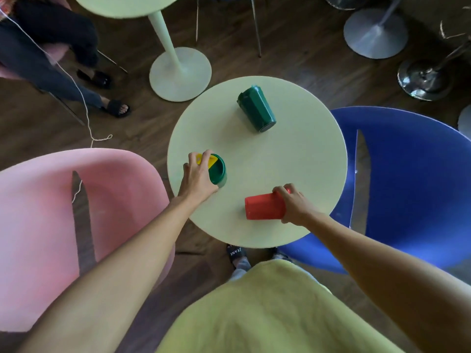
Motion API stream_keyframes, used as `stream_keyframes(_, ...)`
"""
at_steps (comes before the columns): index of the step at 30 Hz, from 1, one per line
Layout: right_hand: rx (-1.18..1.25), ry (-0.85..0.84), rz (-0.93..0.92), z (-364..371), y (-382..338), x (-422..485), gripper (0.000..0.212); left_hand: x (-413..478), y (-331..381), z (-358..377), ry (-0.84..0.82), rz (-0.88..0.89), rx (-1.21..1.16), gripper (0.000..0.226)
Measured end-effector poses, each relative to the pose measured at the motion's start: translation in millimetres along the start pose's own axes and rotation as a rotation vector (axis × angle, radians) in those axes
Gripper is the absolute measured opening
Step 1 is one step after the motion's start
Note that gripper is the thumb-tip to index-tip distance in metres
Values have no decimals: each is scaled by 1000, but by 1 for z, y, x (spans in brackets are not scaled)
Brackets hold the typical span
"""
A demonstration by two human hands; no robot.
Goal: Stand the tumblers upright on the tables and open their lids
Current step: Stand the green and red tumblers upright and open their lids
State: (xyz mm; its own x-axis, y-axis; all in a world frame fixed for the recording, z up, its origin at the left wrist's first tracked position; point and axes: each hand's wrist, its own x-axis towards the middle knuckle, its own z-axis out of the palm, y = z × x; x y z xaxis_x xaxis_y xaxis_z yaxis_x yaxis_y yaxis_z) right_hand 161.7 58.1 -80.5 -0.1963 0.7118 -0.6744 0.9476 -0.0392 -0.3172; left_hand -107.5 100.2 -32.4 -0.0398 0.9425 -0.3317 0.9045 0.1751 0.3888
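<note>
Three tumblers are on the round pale green table (293, 161). At the table's left edge a green tumbler with a yellow lid flap (218, 170) stands upright; my left hand (197, 174) grips it from the left, fingers over the raised flap. A red tumbler (262, 207) lies on its side near the front edge, bottom pointing left. My right hand (295, 205) grips its right end, hiding the lid. A dark green tumbler (256, 108) lies on its side at the far part of the table, untouched.
A pink chair (63, 225) stands left of the table and a blue chair (407, 174) right of it. A second pale table's pedestal (179, 72) is behind. A seated person's legs (63, 67) are at the far left. Metal stool bases (377, 31) stand at the far right.
</note>
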Motion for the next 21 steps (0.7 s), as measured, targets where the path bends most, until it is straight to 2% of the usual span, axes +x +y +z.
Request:
stream_keyframes(8, 62, 10, -21, 5, 9, 2, 89, 34, 46, 5, -30, 63, -21, 87)
stream_keyframes(16, 109, 8, -11, 5, 12, 3, 90, 48, 53, 10, -41, 118, -3, 87)
stream_keyframes(21, 85, -13, -5, 8, 16, -1, 103, 48, 43, 14, -30, 146, -27, 96)
